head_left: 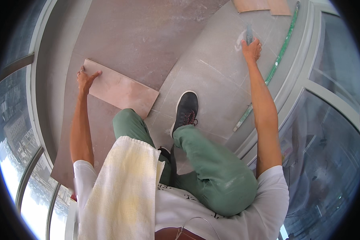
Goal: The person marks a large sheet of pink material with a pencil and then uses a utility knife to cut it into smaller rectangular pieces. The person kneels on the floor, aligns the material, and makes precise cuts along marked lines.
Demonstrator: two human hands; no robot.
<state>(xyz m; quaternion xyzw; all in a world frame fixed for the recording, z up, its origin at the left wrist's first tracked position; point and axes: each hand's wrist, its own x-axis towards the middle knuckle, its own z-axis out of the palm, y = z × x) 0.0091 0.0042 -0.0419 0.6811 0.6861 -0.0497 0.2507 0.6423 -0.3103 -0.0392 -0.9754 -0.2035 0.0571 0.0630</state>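
My left hand (85, 79) is closed on the upper left corner of a rectangular wooden board (122, 86), its thumb on top. The board lies slanted on a larger brown sheet (136, 38), and its lower right end reaches toward my knee. Stretched far forward over the grey tiled floor, my right hand (252, 50) is closed round a narrow grey-blue flat tool (249, 34). That tool points away from me; its exact kind is not clear. A whitish smear (240, 41) marks the floor just left of it.
Along the right wall lies a long green bar (282, 54) spotted with white. More wooden pieces (262, 5) lie at the far end. Glazed doors (320, 148) stand on the right, windows (18, 120) on the left. My black shoe (186, 108) rests on the tiles; a towel (122, 188) hangs in front of me.
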